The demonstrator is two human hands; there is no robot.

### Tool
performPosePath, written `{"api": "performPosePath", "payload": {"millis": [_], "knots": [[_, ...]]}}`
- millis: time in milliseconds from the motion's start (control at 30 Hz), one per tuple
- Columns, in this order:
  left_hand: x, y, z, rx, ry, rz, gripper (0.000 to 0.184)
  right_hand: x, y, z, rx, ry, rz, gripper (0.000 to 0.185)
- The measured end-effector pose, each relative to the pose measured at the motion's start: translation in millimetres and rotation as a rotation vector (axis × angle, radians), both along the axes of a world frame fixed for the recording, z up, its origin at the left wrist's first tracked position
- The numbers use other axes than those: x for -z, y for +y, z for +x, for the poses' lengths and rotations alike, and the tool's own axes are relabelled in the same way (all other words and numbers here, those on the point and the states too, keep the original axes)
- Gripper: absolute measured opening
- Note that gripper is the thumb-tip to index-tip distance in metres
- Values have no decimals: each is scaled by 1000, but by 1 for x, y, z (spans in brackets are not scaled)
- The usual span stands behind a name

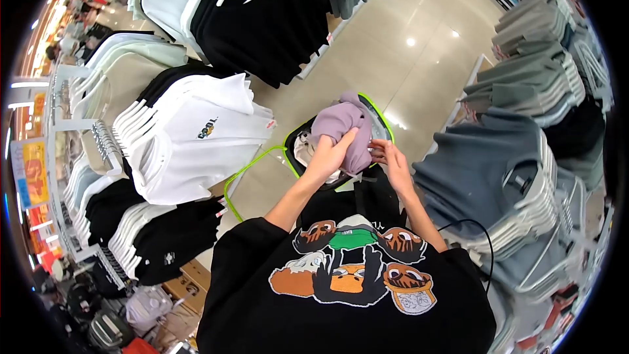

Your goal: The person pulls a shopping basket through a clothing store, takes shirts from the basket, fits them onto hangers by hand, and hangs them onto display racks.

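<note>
A mauve garment (342,124) is bunched up over a dark basket with a bright green rim (382,117). My left hand (333,155) is closed on the near-left part of the garment, thumb on top and the fingers partly hidden in the folds. To its right, my right hand (391,157) has its fingers apart and slightly bent, close to the garment's right side and the basket's rim; I see nothing held in it. Cream-coloured cloth (304,149) shows inside the basket, left of the mauve garment.
White T-shirts (190,128) hang on a rack at the left, with black shirts (262,26) beyond. Grey garments (488,157) hang on the right. A shiny tiled floor (413,46) runs between the racks. Bags (144,308) sit at lower left. A green handle (252,164) sticks out leftward from the basket.
</note>
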State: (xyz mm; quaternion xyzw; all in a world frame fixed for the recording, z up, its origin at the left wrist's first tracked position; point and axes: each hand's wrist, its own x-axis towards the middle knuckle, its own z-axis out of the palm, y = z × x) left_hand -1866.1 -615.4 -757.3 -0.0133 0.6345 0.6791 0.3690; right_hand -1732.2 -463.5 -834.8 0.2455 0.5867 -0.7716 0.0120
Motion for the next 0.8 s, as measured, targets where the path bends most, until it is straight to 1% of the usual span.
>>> {"api": "performPosePath", "payload": {"millis": [33, 67, 100, 133, 167, 200, 267, 300, 333, 400, 433, 467, 533, 567, 600, 667, 700, 767, 800], "knots": [[-5, 16, -3, 42, 49, 26, 45, -4, 21, -7, -16, -36, -46, 56], [-5, 30, -5, 21, 52, 20, 45, -8, 40, -14, -31, -72, -92, 58], [-7, 43, -7, 34, 116, 33, 45, -13, 56, -21, -52, -67, -99, 58], [-10, 55, -8, 49, 180, 43, 45, -17, 70, -28, -69, -140, -187, 61], [-15, 65, -5, 30, 237, -16, 45, -20, 82, -36, -85, -212, -273, 64], [-19, 72, -6, 15, 239, -27, 45, -23, 91, -43, -102, -211, -279, 64], [-26, 83, -5, 87, 198, -1, 46, -28, 108, -58, -206, -355, -454, 69], [-33, 87, -4, 100, 172, 19, 46, -32, 110, -67, -192, -394, -548, 68], [-40, 89, -3, 90, 174, 13, 46, -30, 111, -73, -204, -394, -550, 68], [-53, 90, 3, 175, 263, 22, 46, -17, 109, -84, -52, -306, -678, 75], [-62, 87, 3, 203, 275, 31, 47, 9, 116, -94, -82, -230, -872, 68], [-69, 82, 4, 199, 280, 26, 47, 20, 121, -104, -89, -226, -875, 68], [-79, 69, 4, 183, 222, 49, 47, 34, 130, -124, -16, -364, -869, 60], [-82, 61, 3, 124, 239, 35, 47, 44, 134, -135, 62, -321, -903, 50], [-87, 49, -1, 130, 162, -2, 52, 41, 138, -145, 62, -318, -901, 50], [-96, 26, -5, 59, 213, -97, 50, 21, 149, -161, 136, -216, -851, 42], [-92, 16, -5, -3, 244, -104, 48, 10, 154, -169, 144, -208, -846, 42], [-86, -4, -12, 13, 226, -102, 49, -19, 161, -179, 183, -55, -674, 41], [-84, -10, -16, 16, 207, -105, 49, -40, 162, -181, 191, -52, -671, 41]]}}
